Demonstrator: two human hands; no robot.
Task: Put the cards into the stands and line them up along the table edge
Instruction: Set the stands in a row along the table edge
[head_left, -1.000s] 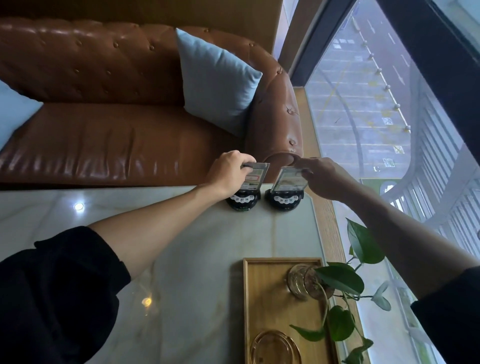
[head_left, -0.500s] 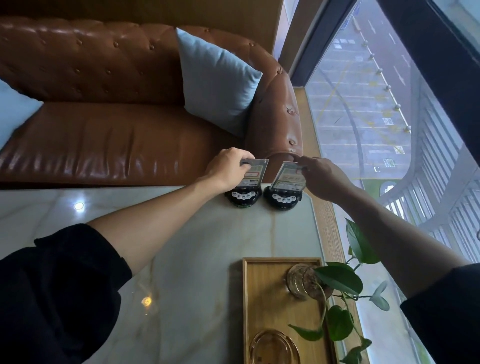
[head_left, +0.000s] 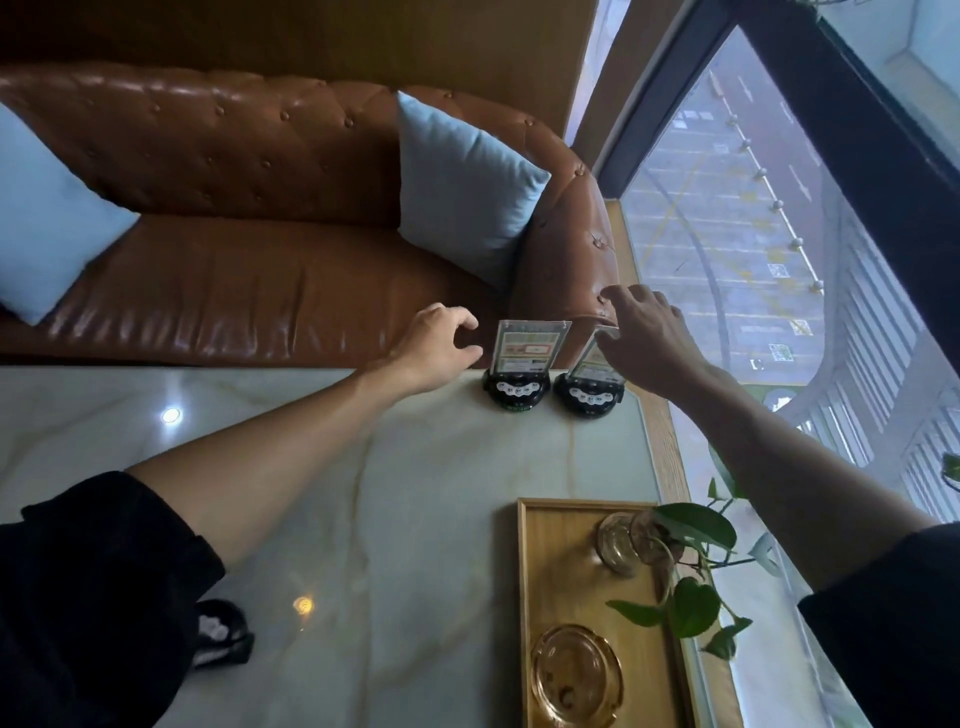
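Head view, frame centre: left hand (head_left: 436, 345) hovers loosely spread beside left card (head_left: 529, 347); right hand (head_left: 649, 338), fingers spread, touches right card (head_left: 592, 358); both cards sit in black stands (head_left: 516, 391).

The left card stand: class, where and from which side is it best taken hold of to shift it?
Take the left card stand by its low round black base, grip from above straddling its sides. The card stands upright and thin; pulling it could tip or unseat it.
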